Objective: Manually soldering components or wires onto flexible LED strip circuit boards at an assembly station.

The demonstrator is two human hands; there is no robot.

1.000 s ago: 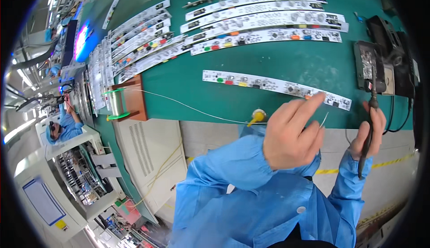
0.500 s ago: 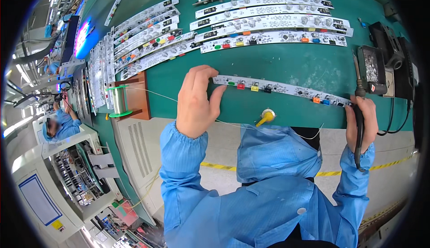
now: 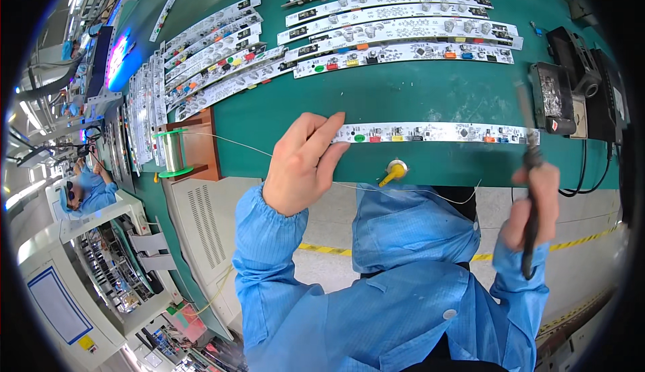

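Board (image 3: 447,133), pinched at its nine-o'clock end by the left hand (image 3: 299,168), should lie steady; the right hand (image 3: 547,194), gripping the iron (image 3: 532,160) toward four o'clock, needs control.

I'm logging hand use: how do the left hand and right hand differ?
The left hand holds the left end of a white circuit strip; the right hand grips a dark-handled soldering iron. The left hand looks sharp, while the right hand is blurred. Both are bare, with blue sleeves.
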